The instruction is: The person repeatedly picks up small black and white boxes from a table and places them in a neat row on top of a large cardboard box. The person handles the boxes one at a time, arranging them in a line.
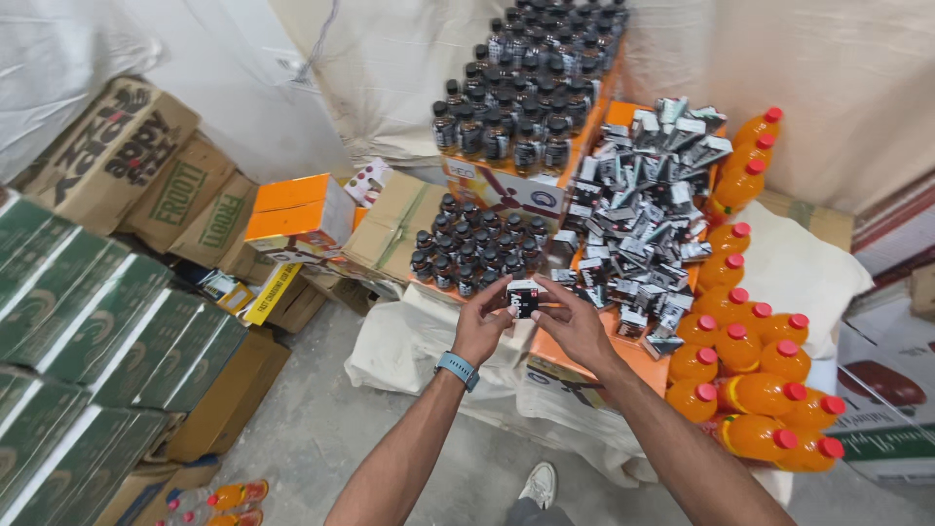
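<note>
A small black-and-white printed carton (523,297) is pinched between the fingertips of the left hand (482,326) and the right hand (575,326), above the orange tray's edge (638,356). Just beyond, a loose heap of grey-black cartons (638,219) could likely be toppled by a nudge; further off, dark capped bottles (531,93) are packed tightly.

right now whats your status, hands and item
Left hand and right hand both pinch a small black-and-white box. Held above pile of similar boxes. Small dark bottles just behind; nothing blocks.
</note>
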